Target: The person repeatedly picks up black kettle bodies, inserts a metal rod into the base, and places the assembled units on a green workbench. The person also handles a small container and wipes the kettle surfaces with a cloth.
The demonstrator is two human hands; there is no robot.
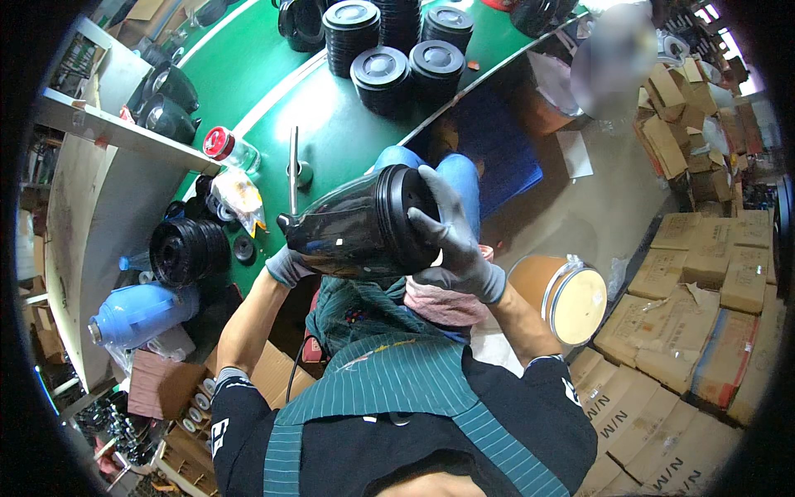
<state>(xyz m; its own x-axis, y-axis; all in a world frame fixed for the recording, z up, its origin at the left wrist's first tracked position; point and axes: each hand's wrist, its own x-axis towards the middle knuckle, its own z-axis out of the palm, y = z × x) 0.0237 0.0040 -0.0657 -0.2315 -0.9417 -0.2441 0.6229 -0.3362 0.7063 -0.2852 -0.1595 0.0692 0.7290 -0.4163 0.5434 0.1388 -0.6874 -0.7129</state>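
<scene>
In front of me a glossy black jug-shaped vessel (344,228) lies on its side. Its narrow end, with a small spout, points left, and a ribbed black round cap or base (407,211) covers the wide end at right. My right hand (455,236), in a grey glove, wraps its fingers and thumb round that wide end. The gloved left hand (290,267) supports the vessel from below near the narrow end; most of its fingers are hidden behind it. Beyond the spout, an upright metal rod (293,157) stands on the green table (273,108).
Stacks of black round lids (381,70) stand at the far table side. To the left are a red-lidded clear jar (240,151), a black ribbed stack (186,251) and a blue vessel (145,313). Right of me stand a brown drum (571,302) and cardboard boxes (671,331).
</scene>
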